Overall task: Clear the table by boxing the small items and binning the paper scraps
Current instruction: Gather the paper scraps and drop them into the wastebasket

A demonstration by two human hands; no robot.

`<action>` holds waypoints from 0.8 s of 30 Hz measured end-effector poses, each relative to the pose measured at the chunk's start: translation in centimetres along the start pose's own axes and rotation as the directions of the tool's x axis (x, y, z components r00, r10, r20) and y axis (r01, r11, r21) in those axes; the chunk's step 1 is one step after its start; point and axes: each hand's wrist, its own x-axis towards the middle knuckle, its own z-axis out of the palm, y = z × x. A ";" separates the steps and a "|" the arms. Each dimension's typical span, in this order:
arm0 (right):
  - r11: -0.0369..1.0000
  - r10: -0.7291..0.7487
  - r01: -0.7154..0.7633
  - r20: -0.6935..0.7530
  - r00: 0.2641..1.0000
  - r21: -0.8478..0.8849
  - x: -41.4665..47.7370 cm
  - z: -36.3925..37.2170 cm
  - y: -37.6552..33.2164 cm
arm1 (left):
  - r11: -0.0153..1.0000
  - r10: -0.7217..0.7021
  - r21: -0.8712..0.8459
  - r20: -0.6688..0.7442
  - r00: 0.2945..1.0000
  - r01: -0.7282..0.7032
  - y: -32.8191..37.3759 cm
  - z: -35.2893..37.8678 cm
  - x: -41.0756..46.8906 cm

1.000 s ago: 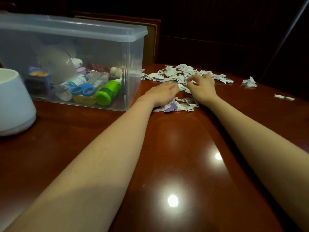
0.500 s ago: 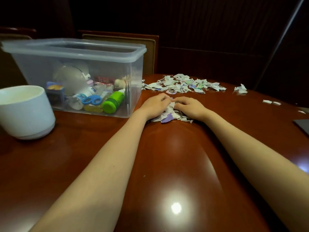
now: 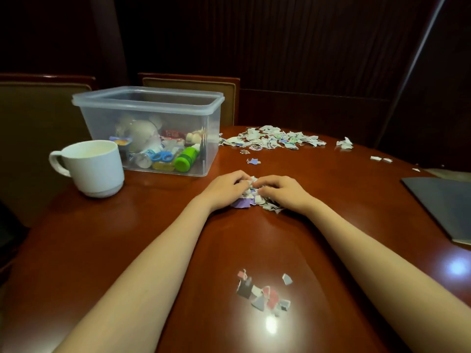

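My left hand (image 3: 226, 188) and my right hand (image 3: 283, 191) lie side by side at the middle of the brown table (image 3: 122, 240). Their fingers curl in over a small pile of paper scraps (image 3: 251, 198) gathered between them. A larger heap of scraps (image 3: 272, 140) lies further back. Another small cluster of scraps (image 3: 262, 294) sits near me between my forearms. The clear plastic box (image 3: 153, 103) stands open at the back left and holds several small items, among them blue scissors and a green-capped bottle.
A white mug (image 3: 94, 166) stands left of the box. A dark folder (image 3: 446, 205) lies at the right edge. Stray scraps (image 3: 344, 143) dot the far right, and one scrap (image 3: 253, 161) lies behind my hands. Chair backs (image 3: 191, 84) stand beyond the table.
Both hands have dragged a clump of scraps away from the big heap toward me, closing in on it. The view has tilted down, revealing the near cluster of scraps.
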 end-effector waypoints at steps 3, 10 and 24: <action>0.999 0.002 -0.002 0.007 1.000 0.038 -2.0 0.3 -0.8 | 0.999 0.005 -0.043 0.005 1.000 -0.004 0.5 -0.1 -2.5; 0.998 -0.011 0.008 0.054 0.998 0.060 -7.2 0.8 -2.7 | 0.998 0.036 -0.058 0.035 0.999 -0.034 1.3 0.2 -8.0; 0.991 -0.109 0.074 0.331 0.937 0.116 -14.7 1.1 -6.1 | 0.981 0.076 -0.184 0.047 0.996 -0.066 2.5 0.9 -12.4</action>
